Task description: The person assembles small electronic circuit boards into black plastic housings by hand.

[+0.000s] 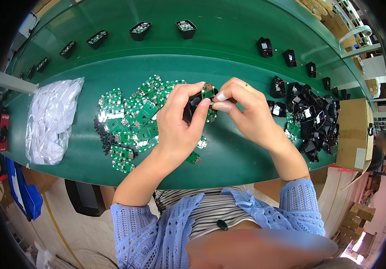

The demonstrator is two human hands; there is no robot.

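Above the middle of the bench, my left hand is closed around a black plastic housing. A small green circuit board with a metal connector stands at the housing's upper right side, by my left fingertips. My right hand is closed in a pinch against the board's right edge. Its thumb and forefinger have whitish coverings at the tips and hide whatever is between them. Under and left of my hands lies a spread heap of green circuit boards.
Small black parts lie left of the boards, beside a clear bag of white pieces. Black housings with wires are piled at right, by a cardboard box. More housings stand in a row along the green back ledge.
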